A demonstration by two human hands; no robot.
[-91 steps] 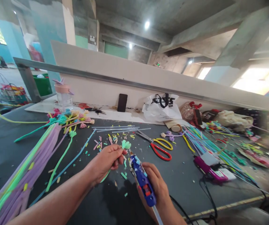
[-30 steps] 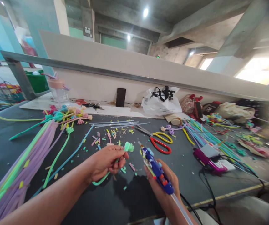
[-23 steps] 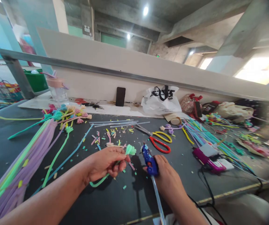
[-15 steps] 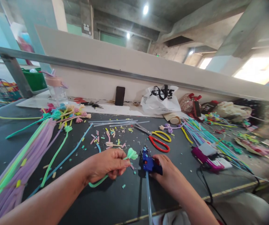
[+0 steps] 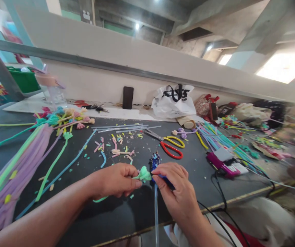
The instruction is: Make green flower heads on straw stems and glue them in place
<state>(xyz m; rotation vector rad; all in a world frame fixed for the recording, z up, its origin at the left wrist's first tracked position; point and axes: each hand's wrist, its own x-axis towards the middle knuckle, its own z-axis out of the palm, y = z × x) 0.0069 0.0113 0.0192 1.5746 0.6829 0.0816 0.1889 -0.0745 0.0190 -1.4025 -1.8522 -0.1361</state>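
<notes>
My left hand point(image 5: 123, 180) is closed around the stem of a mint-green flower bent from fuzzy pipe cleaner point(image 5: 144, 174), its head pointing right and its stem tail trailing below my wrist. My right hand point(image 5: 174, 185) pinches the right edge of the flower head between thumb and fingertips. Behind and partly under these fingers a blue glue gun point(image 5: 154, 166) lies on the dark table, mostly covered by my hand. From its back end a long clear glue stick point(image 5: 156, 212) runs toward the table's front edge.
Red-and-yellow-handled scissors point(image 5: 172, 152) lie beyond my right hand. Pipe-cleaner scraps point(image 5: 121, 151) are scattered ahead, near several clear glue sticks point(image 5: 121, 127). A purple pipe-cleaner bundle point(image 5: 30, 161) spreads at left. A magenta device point(image 5: 222, 165) with black cords sits at right. A phone point(image 5: 128, 97) stands behind.
My right hand has let go of the blue glue gun, now on the table, and has moved left to pinch the green flower. The view has tilted down slightly.
</notes>
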